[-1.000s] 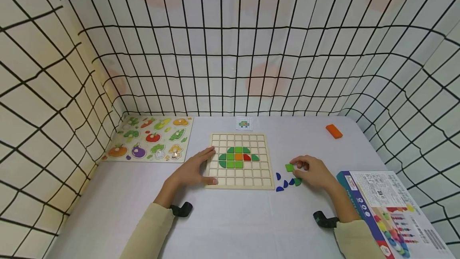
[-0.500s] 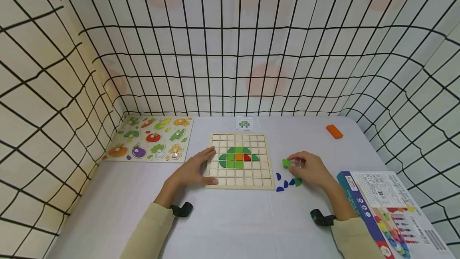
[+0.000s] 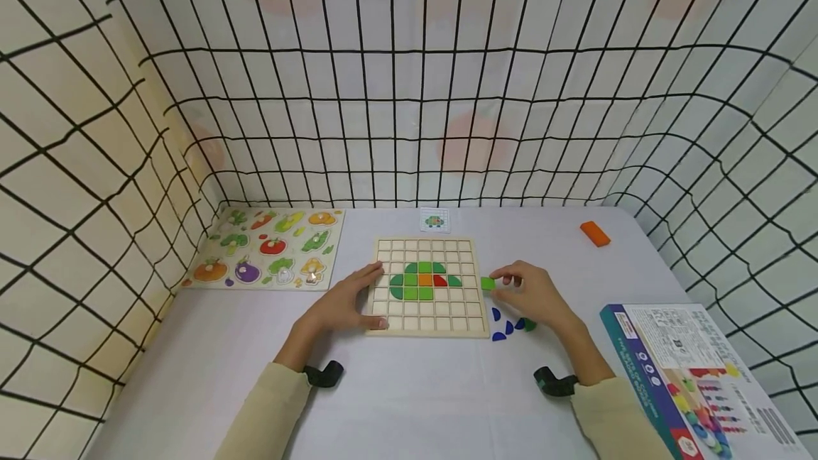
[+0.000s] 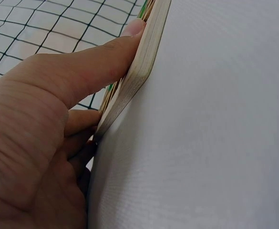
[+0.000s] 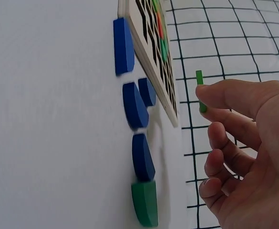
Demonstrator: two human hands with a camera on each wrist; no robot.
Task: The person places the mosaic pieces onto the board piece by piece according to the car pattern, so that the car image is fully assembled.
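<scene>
So, near to far: box [image 3: 703, 375] sits at lower right on the surface [image 3: 409, 403], well apart from the work. Loose blue pieces [image 5: 135, 106] and one dark green piece [image 5: 145, 204] lie just beside the board [image 3: 426, 322]. Hands: left hand [image 3: 341, 304] is spread on the board's near-left corner, thumb on the front edge, fingers along the left side. Right hand [image 3: 527, 293] pinches the green tile [image 3: 488, 283] between thumb and index finger, off the surface at the board's right edge; can't tell if it's over the rim. Risks: the small pinch could let the tile twist or drop; the other fingers, dipping low, could scatter the blue pieces; a sideways knock on the board could unseat the fitted pieces [image 3: 418, 280]. Farther back: orange block [image 3: 595, 233], pattern card [image 3: 435, 220].
</scene>
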